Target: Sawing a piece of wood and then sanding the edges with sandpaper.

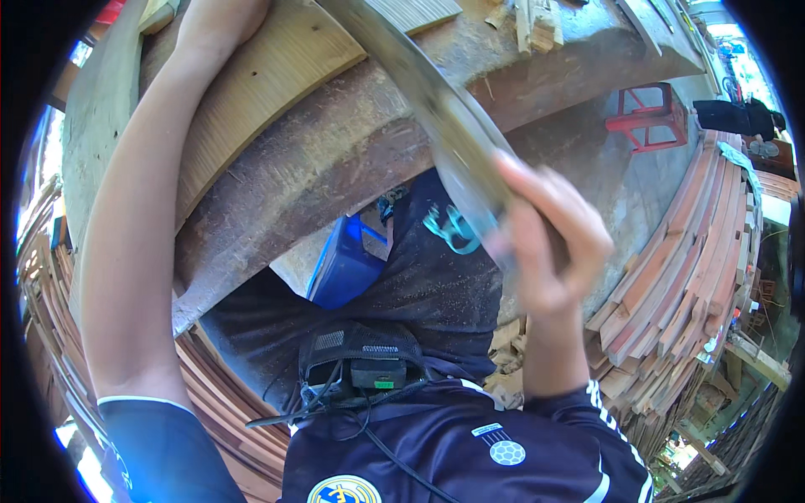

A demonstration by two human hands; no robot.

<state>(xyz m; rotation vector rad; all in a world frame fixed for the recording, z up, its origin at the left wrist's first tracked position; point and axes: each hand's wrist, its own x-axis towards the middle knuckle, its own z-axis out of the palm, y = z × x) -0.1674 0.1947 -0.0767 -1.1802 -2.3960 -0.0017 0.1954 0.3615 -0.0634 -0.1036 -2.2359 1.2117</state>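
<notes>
My right hand (558,239) grips the near end of a long, narrow saw-like tool (440,109), with fingers wrapped round it. The tool is smeared by motion; a brown bar and a pale, shiny edge show along it. It slants up to the left, its far part passing the end of a light wooden board (277,80). At the upper edge, my left hand (225,18) is over that board, its fingers cut off from view. The board, with a small dark knot, lies on a worn brown wooden workbench (335,142).
A grey plank (105,142) lies at the left. Offcuts (537,25) sit on the bench's far side. A blue plastic stool (348,264) stands beneath, a red stool (647,117) farther right. Stacked timber (671,285) fills the right. A person in dark clothes (734,117) is beyond.
</notes>
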